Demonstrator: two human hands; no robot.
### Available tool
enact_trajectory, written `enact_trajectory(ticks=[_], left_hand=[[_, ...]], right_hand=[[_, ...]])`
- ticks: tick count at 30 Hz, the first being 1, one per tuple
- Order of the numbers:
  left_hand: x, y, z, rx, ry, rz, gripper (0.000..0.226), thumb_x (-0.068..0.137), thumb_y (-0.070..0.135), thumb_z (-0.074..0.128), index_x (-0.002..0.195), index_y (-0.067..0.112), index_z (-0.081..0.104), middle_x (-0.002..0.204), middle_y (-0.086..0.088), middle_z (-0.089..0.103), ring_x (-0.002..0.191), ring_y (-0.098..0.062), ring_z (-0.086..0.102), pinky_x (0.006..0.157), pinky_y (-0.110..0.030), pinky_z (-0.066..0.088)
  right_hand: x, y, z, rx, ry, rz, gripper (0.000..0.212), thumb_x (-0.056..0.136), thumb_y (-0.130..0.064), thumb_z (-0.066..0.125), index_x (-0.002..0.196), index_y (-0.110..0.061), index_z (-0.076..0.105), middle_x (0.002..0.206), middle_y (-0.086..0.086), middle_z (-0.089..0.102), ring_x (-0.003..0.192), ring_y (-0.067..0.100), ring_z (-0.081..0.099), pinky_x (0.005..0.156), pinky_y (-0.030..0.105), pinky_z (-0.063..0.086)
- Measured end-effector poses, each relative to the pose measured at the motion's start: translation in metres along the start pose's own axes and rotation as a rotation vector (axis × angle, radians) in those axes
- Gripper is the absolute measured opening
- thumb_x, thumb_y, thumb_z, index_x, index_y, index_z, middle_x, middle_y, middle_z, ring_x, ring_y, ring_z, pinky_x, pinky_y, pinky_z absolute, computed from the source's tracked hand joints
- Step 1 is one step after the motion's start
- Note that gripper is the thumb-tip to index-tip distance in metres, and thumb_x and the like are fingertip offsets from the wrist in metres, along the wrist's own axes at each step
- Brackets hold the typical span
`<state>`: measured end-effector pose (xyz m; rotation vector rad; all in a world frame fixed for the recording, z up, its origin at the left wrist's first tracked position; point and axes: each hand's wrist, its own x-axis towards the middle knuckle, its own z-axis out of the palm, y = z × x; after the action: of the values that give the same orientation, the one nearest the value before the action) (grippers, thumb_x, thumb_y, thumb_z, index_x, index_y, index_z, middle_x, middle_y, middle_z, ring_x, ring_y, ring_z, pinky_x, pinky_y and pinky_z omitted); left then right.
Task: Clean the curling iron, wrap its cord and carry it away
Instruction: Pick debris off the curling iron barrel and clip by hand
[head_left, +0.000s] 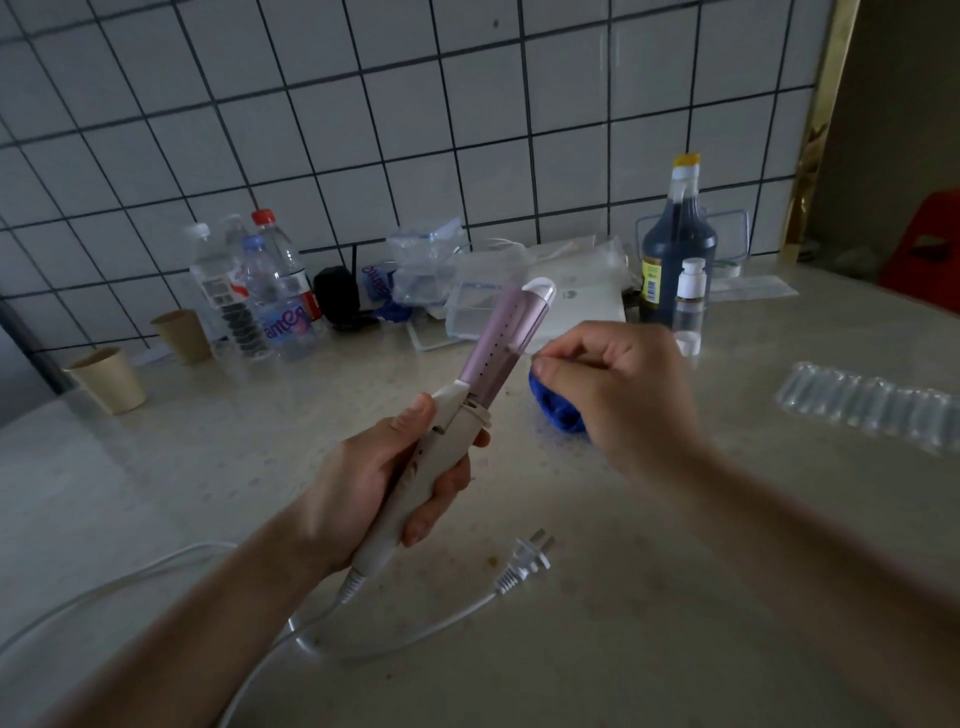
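Behind, a tall bottle (675, 244) held dark liquid. My left hand (363, 488) gripped the curling iron (498, 343); my right hand (618, 379) curled at its barrel, its hold unclear.

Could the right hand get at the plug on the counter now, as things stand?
Probably yes. The plug lies uncovered on the counter, nearer the person than the right hand, with nothing between. The left hand holds the curling iron.

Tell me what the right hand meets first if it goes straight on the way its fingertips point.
The pink barrel of the curling iron, which the left hand grips by the handle. The right hand points left at it from close by. Depth is unclear, so a small gap may remain.
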<state>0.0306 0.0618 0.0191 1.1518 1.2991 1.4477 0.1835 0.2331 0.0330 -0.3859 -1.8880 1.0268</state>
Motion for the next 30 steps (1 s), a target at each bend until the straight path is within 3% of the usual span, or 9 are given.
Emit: enact_trajectory(ticks=[4, 7, 10, 14, 17, 19, 22, 24, 30], left_hand=[[0.002, -0.003, 0.002, 0.149, 0.063, 0.031, 0.066, 0.102, 0.051, 0.033, 0.119, -0.007, 0.057, 0.072, -0.011, 0.054, 0.040, -0.016, 0.041, 0.042, -0.028, 0.038], [0.003, -0.003, 0.002, 0.224, 0.114, 0.065, 0.062, 0.101, 0.049, 0.034, 0.115, -0.007, 0.057, 0.072, -0.010, 0.056, 0.040, -0.017, 0.041, 0.039, -0.029, 0.036], [0.003, -0.002, 0.002, 0.293, 0.137, 0.077, 0.061, 0.101, 0.046, 0.034, 0.114, -0.010, 0.054, 0.072, -0.010, 0.057, 0.039, -0.018, 0.041, 0.038, -0.028, 0.036], [0.003, -0.001, 0.003, 0.305, 0.109, 0.086, 0.063, 0.100, 0.047, 0.036, 0.114, -0.012, 0.052, 0.072, -0.008, 0.058, 0.040, -0.019, 0.042, 0.038, -0.026, 0.037], [0.003, -0.003, -0.001, 0.344, 0.119, 0.080, 0.060, 0.101, 0.046, 0.037, 0.111, -0.012, 0.051, 0.072, -0.008, 0.058, 0.040, -0.019, 0.042, 0.038, -0.027, 0.037], [0.003, -0.004, -0.003, 0.361, 0.124, 0.082, 0.056, 0.102, 0.048, 0.039, 0.106, -0.006, 0.054, 0.072, -0.008, 0.058, 0.040, -0.020, 0.042, 0.038, -0.027, 0.036], [0.003, -0.005, -0.002, 0.425, 0.103, 0.109, 0.043, 0.098, 0.057, 0.045, 0.096, 0.018, 0.063, 0.074, -0.006, 0.059, 0.042, -0.020, 0.045, 0.040, -0.027, 0.039], [0.002, -0.005, -0.001, 0.473, 0.095, 0.120, 0.037, 0.097, 0.059, 0.046, 0.091, 0.028, 0.064, 0.075, -0.005, 0.060, 0.044, -0.019, 0.046, 0.041, -0.027, 0.041], [0.002, -0.006, -0.005, 0.572, 0.155, 0.134, 0.051, 0.097, 0.057, 0.048, 0.100, 0.008, 0.058, 0.076, -0.003, 0.059, 0.049, -0.020, 0.047, 0.045, -0.031, 0.042]], right_hand=[[0.013, 0.002, -0.010, 0.026, 0.107, 0.021, 0.026, 0.088, -0.012, 0.077, 0.069, -0.029, 0.076, 0.062, -0.001, 0.072, 0.058, 0.028, 0.066, 0.053, 0.033, 0.052], [0.006, 0.004, -0.003, -0.022, 0.043, 0.016, 0.026, 0.089, -0.012, 0.077, 0.069, -0.028, 0.075, 0.059, -0.003, 0.071, 0.049, 0.022, 0.061, 0.045, 0.027, 0.046], [-0.001, 0.003, 0.003, -0.018, -0.017, 0.037, 0.023, 0.091, -0.013, 0.075, 0.072, -0.025, 0.076, 0.060, 0.002, 0.072, 0.052, 0.027, 0.064, 0.045, 0.038, 0.049], [0.013, 0.006, -0.009, -0.029, 0.111, 0.014, 0.024, 0.088, -0.013, 0.077, 0.068, -0.026, 0.075, 0.061, -0.004, 0.072, 0.053, 0.020, 0.065, 0.050, 0.025, 0.048], [-0.001, 0.006, 0.003, -0.025, -0.021, 0.015, 0.025, 0.091, -0.014, 0.075, 0.070, -0.026, 0.075, 0.053, -0.004, 0.068, 0.040, 0.014, 0.056, 0.039, 0.024, 0.043], [-0.006, 0.006, 0.007, -0.016, -0.069, 0.035, 0.025, 0.093, -0.014, 0.074, 0.070, -0.025, 0.074, 0.050, -0.003, 0.065, 0.036, 0.011, 0.049, 0.037, 0.021, 0.039], [0.006, 0.008, -0.003, -0.007, 0.060, 0.011, 0.021, 0.092, -0.014, 0.074, 0.071, -0.016, 0.076, 0.054, 0.003, 0.069, 0.044, 0.023, 0.059, 0.043, 0.019, 0.043], [0.009, 0.009, -0.005, -0.007, 0.099, -0.004, 0.020, 0.090, -0.013, 0.074, 0.070, -0.013, 0.075, 0.054, 0.004, 0.068, 0.042, 0.020, 0.056, 0.044, 0.019, 0.042], [-0.005, 0.017, 0.010, 0.048, -0.064, 0.085, 0.018, 0.091, -0.017, 0.074, 0.073, -0.019, 0.075, 0.049, 0.002, 0.062, 0.039, 0.006, 0.045, 0.039, 0.019, 0.036]])
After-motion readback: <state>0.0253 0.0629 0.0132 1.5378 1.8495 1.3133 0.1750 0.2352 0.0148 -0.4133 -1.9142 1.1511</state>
